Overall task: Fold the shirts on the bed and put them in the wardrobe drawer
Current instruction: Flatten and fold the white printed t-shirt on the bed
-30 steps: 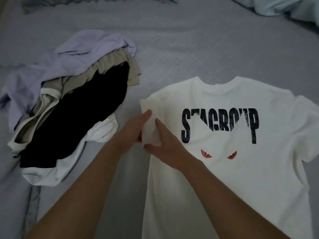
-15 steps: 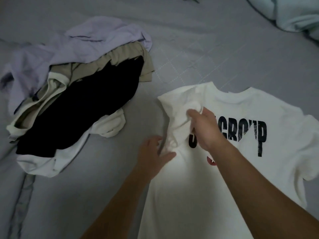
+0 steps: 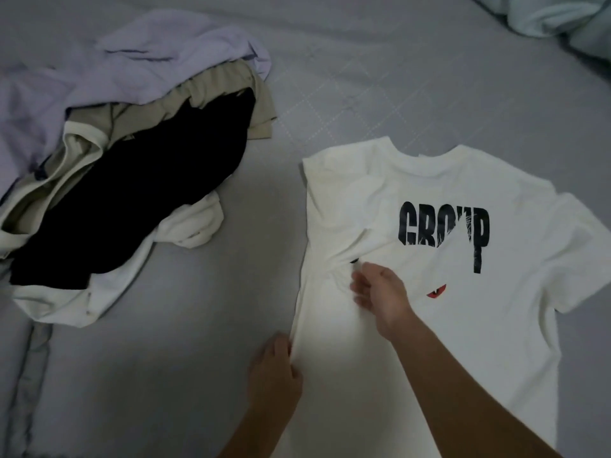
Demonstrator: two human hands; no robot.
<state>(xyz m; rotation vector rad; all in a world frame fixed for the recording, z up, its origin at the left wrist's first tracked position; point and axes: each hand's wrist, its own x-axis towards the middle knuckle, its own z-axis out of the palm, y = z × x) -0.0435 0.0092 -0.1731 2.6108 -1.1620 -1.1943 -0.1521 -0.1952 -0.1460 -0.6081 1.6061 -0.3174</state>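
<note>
A grey quilted bed (image 3: 330,77) carries a white printed T-shirt (image 3: 380,375) spread flat at right. A heap of unfolded shirts (image 3: 132,166) lies at left, apart from it. A pale crumpled blanket (image 3: 555,14) occupies the far right corner.

The scene is dim and grey, lit softly with no hard shadows. The white shirt (image 3: 429,342) is the brightest area, glowing a little near its left edge. The black garment (image 3: 148,193) in the left pile sinks into detailless dark. Everything looks slightly soft and grainy, and the right hand (image 3: 380,292) has motion-blurred fingers.
</note>
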